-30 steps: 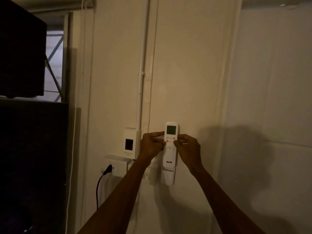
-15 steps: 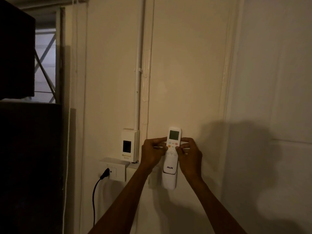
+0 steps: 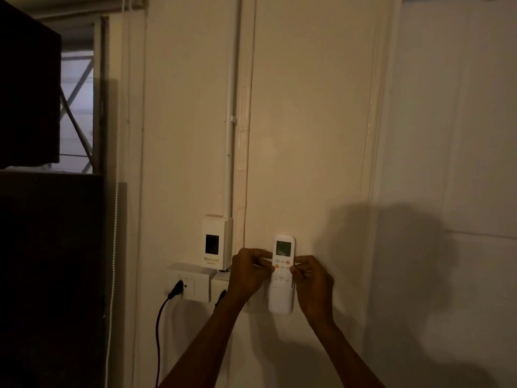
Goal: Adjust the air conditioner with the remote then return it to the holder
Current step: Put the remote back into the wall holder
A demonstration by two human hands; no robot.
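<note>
A white remote (image 3: pixel 283 252) with a small lit screen and coloured buttons stands upright against the cream wall. Its lower half sits inside a white wall holder (image 3: pixel 280 301). My left hand (image 3: pixel 249 274) pinches the remote's left edge at button height. My right hand (image 3: pixel 312 281) grips its right edge at the same height. The lower part of the remote is hidden by the holder. No air conditioner is in view.
Left of the remote hang a white breaker box (image 3: pixel 216 242) under a vertical conduit (image 3: pixel 229 135) and a socket block (image 3: pixel 188 281) with a black plug and cable (image 3: pixel 158 326). Dark furniture (image 3: pixel 50 275) fills the left side; a window (image 3: pixel 77 113) shows behind it.
The remote has slid down deeper into the holder, so its brand label is now covered. Both hands moved down with it and stayed on its edges.
</note>
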